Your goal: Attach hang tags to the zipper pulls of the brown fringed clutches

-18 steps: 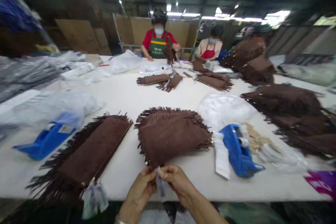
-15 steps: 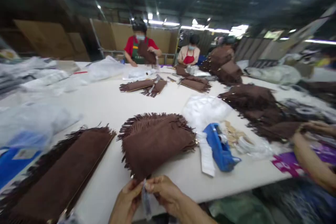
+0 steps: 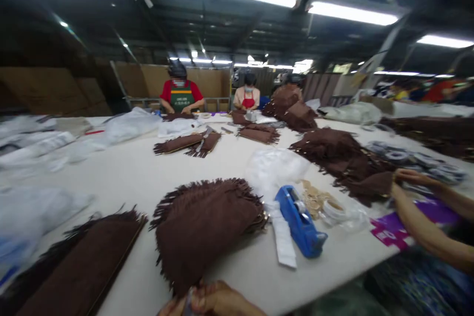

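At the bottom edge, my left hand point(image 3: 173, 307) and my right hand point(image 3: 221, 300) meet at the near corner of a brown fringed suede-like bag point(image 3: 207, 229). A short translucent plastic strip point(image 3: 188, 303) sits between them; its lower part is outside the view. The fingers of my right hand are pinched on this strip. My left hand, largely cut off by the frame, is closed at the bag's corner. The bag lies flat on the white table point(image 3: 122, 170), fringe pointing away and to the left. Another brown fringed bag point(image 3: 85, 261) with a zip edge lies to its left.
A blue tape dispenser point(image 3: 299, 222) stands right of the bag, beside white strips point(image 3: 283, 237) and tan round pieces point(image 3: 313, 200). Brown bags point(image 3: 333, 153) are heaped farther right. A co-worker's arms point(image 3: 425, 217) reach in at the right; other people sit across the table.
The camera view has tilted up, so my hands and the bag appear lower and my hands are partly cut off. Across the table, the red-sleeved person has lowered a brown piece to the table.
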Tool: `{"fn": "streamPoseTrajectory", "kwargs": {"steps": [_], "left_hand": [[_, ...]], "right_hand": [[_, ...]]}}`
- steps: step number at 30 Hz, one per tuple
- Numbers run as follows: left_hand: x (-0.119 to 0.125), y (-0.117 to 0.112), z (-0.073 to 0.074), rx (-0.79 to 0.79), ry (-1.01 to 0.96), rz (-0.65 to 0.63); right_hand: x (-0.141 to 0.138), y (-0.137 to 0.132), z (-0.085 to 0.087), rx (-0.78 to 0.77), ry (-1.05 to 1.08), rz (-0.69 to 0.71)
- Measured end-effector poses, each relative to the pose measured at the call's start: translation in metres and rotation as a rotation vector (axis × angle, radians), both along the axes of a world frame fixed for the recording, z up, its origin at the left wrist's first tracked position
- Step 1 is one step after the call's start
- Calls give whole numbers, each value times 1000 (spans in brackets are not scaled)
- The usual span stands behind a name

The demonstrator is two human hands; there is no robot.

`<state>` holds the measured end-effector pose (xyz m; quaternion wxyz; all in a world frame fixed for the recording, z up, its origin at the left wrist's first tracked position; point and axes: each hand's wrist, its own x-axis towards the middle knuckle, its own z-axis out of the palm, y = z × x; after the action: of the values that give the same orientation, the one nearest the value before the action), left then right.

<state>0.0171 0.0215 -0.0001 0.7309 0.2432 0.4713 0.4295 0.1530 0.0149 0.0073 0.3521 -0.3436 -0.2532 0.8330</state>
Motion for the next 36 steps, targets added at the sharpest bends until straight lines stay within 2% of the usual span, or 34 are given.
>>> {"fn": "streamPoseTrajectory", "kwargs": {"steps": [4,7,10,15,21,31,36], "left_hand": [[-21,-28,15,-15,-159,49],[-20,-30,32,23,-201,40],[-19,-28,40,69,-218,29],[-26,-26,34,17,-230,-3],[-28,-23,28,-21,-237,-35],[-29,-16,42,25,-194,-100],[-26,-24,52,68,-222,-61]], "right_hand": [[-18,-7,-11,-180,-88,-49],[-19,-8,-11,-181,-100,-86],[-17,-9,-4,-158,-87,-107],[-19,-11,7,-206,-5,-88],[-19,-11,8,-283,86,-88],[-19,-14,12,-166,-43,-101],[-16,-15,14,-139,-125,-131]]}}
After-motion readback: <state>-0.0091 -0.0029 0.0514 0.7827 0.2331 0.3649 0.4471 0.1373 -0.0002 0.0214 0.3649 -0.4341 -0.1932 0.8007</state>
